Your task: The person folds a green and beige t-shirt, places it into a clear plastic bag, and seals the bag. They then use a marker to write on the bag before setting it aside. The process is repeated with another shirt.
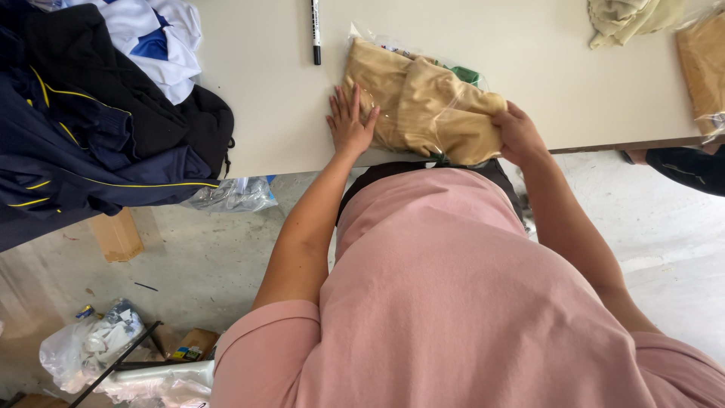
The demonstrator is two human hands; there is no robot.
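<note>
A folded tan garment in a clear plastic bag (423,106) lies at the near edge of the white table (264,91). My left hand (349,121) rests flat on the bag's left end, fingers spread. At the bag's right near corner, my right hand (516,132) grips the bag and the garment. A bit of green shows at the bag's far side.
A black marker (316,30) lies beyond the bag. A pile of dark and white clothes (91,113) covers the table's left. Pale cloth (627,19) and another bagged tan item (702,68) sit far right. Plastic bags (234,195) and cardboard lie on the floor.
</note>
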